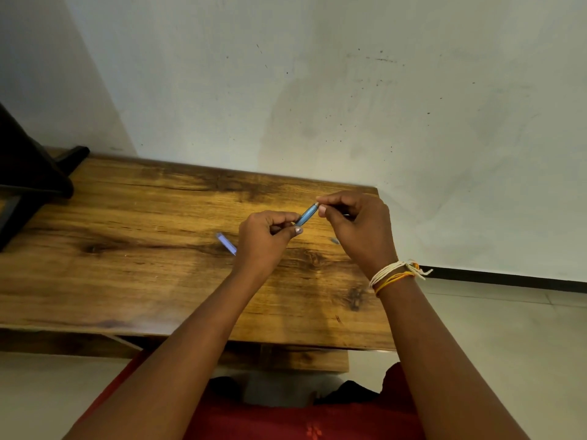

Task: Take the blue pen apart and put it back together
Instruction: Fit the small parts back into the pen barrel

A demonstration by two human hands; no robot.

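Both hands are pinching the blue pen barrel (306,214) just above centre frame, held up over the table: left hand (265,238) has its thumb and fingers curled round the lower end, right hand (357,225) nips the pale upper tip. Barrel tilts up toward the right.

Wooden table (127,249) fills the middle band, back edge tight against the wall (317,74), right edge just past the right hand, near edge over the red clothing (286,420). Lots of bare wood on the left side. Dark object (28,173) sits at the far left edge.

Blue pen piece (226,243) lies on the wood just left of the left hand. Tiny greyish bit (334,241) lies under the right hand; can't tell what it is. Thread bands (394,274) wrap the right wrist.
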